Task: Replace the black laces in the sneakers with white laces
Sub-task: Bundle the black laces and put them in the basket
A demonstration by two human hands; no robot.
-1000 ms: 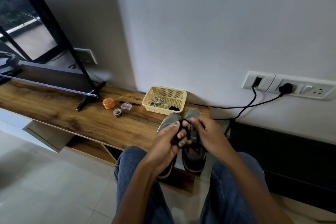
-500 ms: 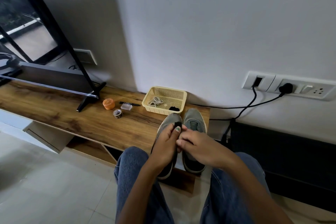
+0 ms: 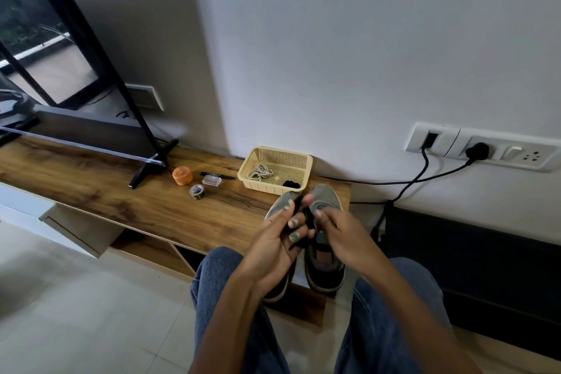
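Wooden bench (image 3: 127,206) by wall: both sneakers (image 3: 323,255) at its right end, left hand (image 3: 274,247) and right hand (image 3: 340,232) pinch bundled black lace (image 3: 308,217) above them; wind it tight, drop in basket (image 3: 299,158) beside white laces (image 3: 259,173).

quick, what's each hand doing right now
Left hand: closed on the bundled black lace.
Right hand: fingers pinching the same black lace, above the sneakers.

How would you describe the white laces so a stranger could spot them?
On the wooden shelf by the wall stands a pale yellow basket. The white laces lie coiled in its left half, pale and looping, unlike the small black bundle at its right front.
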